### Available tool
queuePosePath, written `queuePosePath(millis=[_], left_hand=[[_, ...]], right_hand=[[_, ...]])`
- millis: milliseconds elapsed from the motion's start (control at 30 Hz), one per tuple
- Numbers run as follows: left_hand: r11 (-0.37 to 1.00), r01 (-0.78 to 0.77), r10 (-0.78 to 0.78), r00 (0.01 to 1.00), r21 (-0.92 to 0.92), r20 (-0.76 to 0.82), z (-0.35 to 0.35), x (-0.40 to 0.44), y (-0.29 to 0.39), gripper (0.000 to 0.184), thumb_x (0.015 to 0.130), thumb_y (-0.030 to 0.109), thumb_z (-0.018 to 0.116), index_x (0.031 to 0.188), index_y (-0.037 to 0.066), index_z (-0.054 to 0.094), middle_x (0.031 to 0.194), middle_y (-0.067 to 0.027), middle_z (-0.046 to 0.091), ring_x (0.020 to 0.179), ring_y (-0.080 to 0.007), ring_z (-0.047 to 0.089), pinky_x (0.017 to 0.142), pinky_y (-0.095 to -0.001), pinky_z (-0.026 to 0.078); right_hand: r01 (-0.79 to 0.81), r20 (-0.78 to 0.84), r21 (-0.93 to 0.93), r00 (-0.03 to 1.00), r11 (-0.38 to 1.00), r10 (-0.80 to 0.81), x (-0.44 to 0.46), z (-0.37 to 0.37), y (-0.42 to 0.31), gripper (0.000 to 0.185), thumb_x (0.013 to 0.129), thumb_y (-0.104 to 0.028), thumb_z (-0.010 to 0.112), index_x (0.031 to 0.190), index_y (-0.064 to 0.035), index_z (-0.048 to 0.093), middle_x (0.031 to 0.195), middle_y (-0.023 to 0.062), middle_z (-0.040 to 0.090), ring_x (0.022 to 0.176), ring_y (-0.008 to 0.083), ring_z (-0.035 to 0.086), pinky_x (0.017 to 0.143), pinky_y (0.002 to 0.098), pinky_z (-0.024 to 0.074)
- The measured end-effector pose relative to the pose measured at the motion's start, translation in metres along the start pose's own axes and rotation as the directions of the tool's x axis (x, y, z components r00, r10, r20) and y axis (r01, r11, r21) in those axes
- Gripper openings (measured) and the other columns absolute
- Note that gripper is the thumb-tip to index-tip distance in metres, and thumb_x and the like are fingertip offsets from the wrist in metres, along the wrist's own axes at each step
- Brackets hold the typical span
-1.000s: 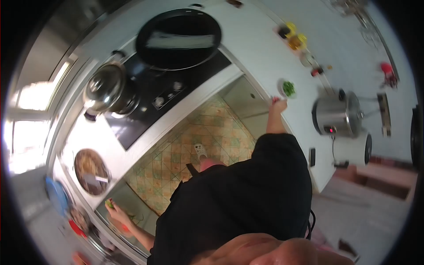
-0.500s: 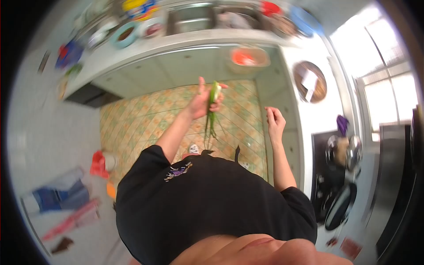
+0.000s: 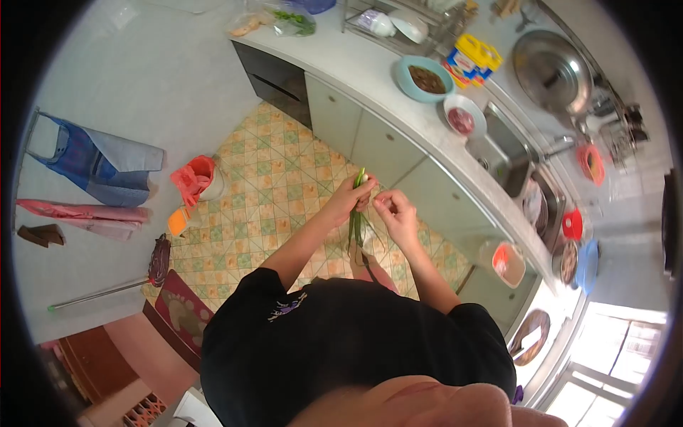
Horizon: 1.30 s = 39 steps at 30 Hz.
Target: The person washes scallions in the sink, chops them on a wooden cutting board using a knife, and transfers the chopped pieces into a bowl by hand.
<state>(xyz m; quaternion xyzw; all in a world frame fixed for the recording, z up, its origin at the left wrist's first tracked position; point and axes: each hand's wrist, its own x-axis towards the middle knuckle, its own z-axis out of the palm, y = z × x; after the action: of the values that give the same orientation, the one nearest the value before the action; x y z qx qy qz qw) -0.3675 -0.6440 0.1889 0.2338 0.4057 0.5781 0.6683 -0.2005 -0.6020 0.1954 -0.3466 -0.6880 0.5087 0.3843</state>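
Note:
My left hand (image 3: 350, 198) is closed round a bunch of green onions (image 3: 357, 229). Their pale ends poke out above my fingers, and the thin green leaves hang below toward the floor. Close beside it on the right, my right hand (image 3: 397, 215) has its fingers curled together near the onions. Whether anything small is pinched in those fingertips is hidden. Both hands are in front of my black shirt, over the tiled floor (image 3: 277, 185).
On the counter (image 3: 334, 53) stand a blue bowl (image 3: 404, 80) of dark food, a bowl of meat (image 3: 461, 121) and a sink (image 3: 498, 153). A bin with a red bag (image 3: 196, 178) stands at the left wall. A container (image 3: 516, 267) hangs on the cabinet front.
My view has turned left, bringing the bin and floor mat area into sight. My right hand has come from apart to close beside the onions, which my left hand still holds.

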Motion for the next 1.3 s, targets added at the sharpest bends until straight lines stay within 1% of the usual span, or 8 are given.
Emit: queuePosePath(millis=[67,333,567,767,867,1000,1067,1300], left_hand=[[1.000,-0.010,0.011,0.999,0.021,-0.049,-0.028,0.027,0.020,0.021,0.100,0.027,0.059,0.105,0.007,0.054,0.064,0.0060,0.037,0.054,-0.0048,0.036,0.049,-0.0223,0.029],[0.999,-0.044,0.042,0.918,0.005,-0.395,-0.148,0.130,0.116,0.024,0.099,0.030,0.060,0.104,0.007,0.056,0.064,0.0071,0.036,0.052,-0.0043,0.033,0.047,-0.0222,0.026],[0.963,-0.264,0.179,0.781,-0.056,-0.599,-0.221,0.145,0.172,0.022,0.100,0.029,0.059,0.107,0.009,0.055,0.063,0.0062,0.036,0.052,-0.0056,0.034,0.047,-0.0227,0.027],[0.957,-0.237,0.068,0.745,-0.167,-0.664,-0.288,0.181,0.186,0.022,0.100,0.027,0.058,0.110,0.007,0.054,0.063,0.0045,0.038,0.052,-0.0073,0.036,0.047,-0.0242,0.029],[0.962,-0.198,0.027,0.751,-0.186,-0.660,-0.331,0.213,0.215,0.020,0.101,0.026,0.058,0.108,0.007,0.055,0.065,0.0036,0.039,0.054,-0.0076,0.037,0.047,-0.0244,0.030],[0.974,-0.130,-0.008,0.795,-0.183,-0.607,-0.379,0.252,0.273,0.020,0.101,0.027,0.057,0.108,0.008,0.056,0.066,0.0040,0.039,0.055,-0.0071,0.037,0.048,-0.0237,0.030],[0.976,-0.097,-0.039,0.805,-0.196,-0.592,-0.401,0.280,0.300,0.020,0.100,0.026,0.058,0.108,0.008,0.056,0.066,0.0042,0.039,0.055,-0.0069,0.037,0.049,-0.0234,0.030],[0.982,0.036,-0.124,0.867,-0.188,-0.483,-0.426,0.358,0.344,0.018,0.100,0.026,0.058,0.106,0.009,0.057,0.066,0.0052,0.038,0.055,-0.0061,0.035,0.049,-0.0228,0.030]], right_hand=[[0.150,0.142,-0.167,0.982,0.975,-0.127,0.047,0.005,0.005,0.012,0.088,-0.012,0.073,0.090,-0.0015,0.067,0.078,0.0043,0.059,0.061,0.0098,0.054,0.056,0.0237,0.0433],[0.006,-0.010,-0.248,1.000,0.969,-0.009,0.322,-0.031,0.103,0.024,0.092,-0.026,0.069,0.092,-0.0022,0.069,0.064,0.0049,0.058,0.059,0.0121,0.051,0.056,0.0290,0.0433],[0.254,0.172,-0.412,0.965,0.875,-0.199,0.615,0.034,0.112,0.029,0.093,-0.034,0.064,0.105,-0.0086,0.069,0.093,0.0150,0.069,0.087,0.0299,0.066,0.078,0.0406,0.0516],[0.326,0.297,-0.854,0.945,0.405,-0.135,0.753,0.088,0.143,0.038,0.090,-0.041,0.064,0.122,-0.0204,0.065,0.136,0.0149,0.054,0.117,0.0371,0.056,0.098,0.0452,0.0480],[0.180,0.201,-0.961,0.976,0.211,0.082,0.785,0.100,0.126,0.041,0.089,-0.042,0.064,0.124,-0.0206,0.063,0.129,0.0144,0.060,0.117,0.0336,0.059,0.097,0.0445,0.0484],[0.043,0.345,-0.831,0.822,0.555,0.454,0.841,0.083,0.169,0.039,0.089,-0.033,0.069,0.116,-0.0056,0.062,0.113,0.0155,0.067,0.107,0.0307,0.064,0.093,0.0476,0.0509],[0.046,0.336,-0.857,0.806,0.514,0.488,0.845,0.084,0.158,0.037,0.088,-0.029,0.072,0.112,-0.0008,0.064,0.112,0.0163,0.067,0.101,0.0304,0.066,0.086,0.0461,0.0531],[0.167,0.315,-0.627,0.948,0.761,0.052,0.863,0.106,0.193,0.037,0.087,-0.029,0.073,0.112,-0.0032,0.066,0.109,0.0153,0.069,0.098,0.0322,0.066,0.087,0.0450,0.0517]])
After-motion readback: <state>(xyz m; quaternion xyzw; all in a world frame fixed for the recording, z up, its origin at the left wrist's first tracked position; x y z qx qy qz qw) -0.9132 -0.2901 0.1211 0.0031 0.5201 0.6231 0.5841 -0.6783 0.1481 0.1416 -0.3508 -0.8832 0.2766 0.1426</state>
